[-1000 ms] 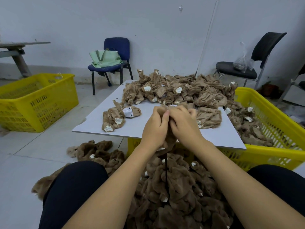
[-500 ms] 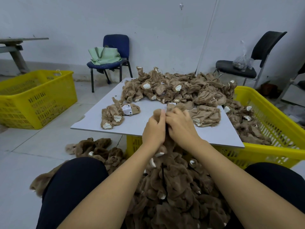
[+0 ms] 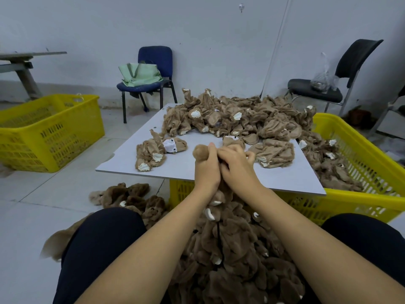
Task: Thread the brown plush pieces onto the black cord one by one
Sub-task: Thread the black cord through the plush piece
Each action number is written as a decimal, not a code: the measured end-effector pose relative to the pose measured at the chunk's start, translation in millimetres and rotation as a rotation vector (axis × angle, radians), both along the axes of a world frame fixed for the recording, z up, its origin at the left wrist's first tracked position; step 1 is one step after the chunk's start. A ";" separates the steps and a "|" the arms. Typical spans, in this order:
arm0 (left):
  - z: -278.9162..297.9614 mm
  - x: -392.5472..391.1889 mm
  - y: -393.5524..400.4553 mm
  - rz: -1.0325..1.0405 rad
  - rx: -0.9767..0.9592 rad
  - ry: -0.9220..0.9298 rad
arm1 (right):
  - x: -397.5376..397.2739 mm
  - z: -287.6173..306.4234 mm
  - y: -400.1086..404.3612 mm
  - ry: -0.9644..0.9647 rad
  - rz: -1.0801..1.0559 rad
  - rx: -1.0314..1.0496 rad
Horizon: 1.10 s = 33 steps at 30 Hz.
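A person threads a brown plush piece onto a black cord at the near edge of a white board.

Both hands meet just over the board's near edge: the left hand grips the piece, its rounded end poking up-left, while the right hand pinches beside it, probably steadying the hidden cord tip. Below the board, the cord runs roughly vertically down through the strung plush. Unthreaded pieces heap on the board's far side.
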<state>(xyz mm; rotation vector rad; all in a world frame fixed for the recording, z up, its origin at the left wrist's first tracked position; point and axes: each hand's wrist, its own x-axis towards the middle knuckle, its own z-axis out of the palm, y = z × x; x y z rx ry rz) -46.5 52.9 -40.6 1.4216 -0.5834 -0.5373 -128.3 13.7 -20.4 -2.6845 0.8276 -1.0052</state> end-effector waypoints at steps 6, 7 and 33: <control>10.3 -3.7 -0.2 0.100 0.109 -0.374 | -7.3 1.7 -6.0 -0.042 -0.032 -0.039; 12.7 -3.9 -0.1 0.122 0.110 -0.428 | -9.3 2.2 -8.1 -0.060 -0.039 -0.029; 20.8 7.4 -13.7 -0.139 -0.117 0.615 | 9.8 -14.2 9.7 -0.819 0.100 1.214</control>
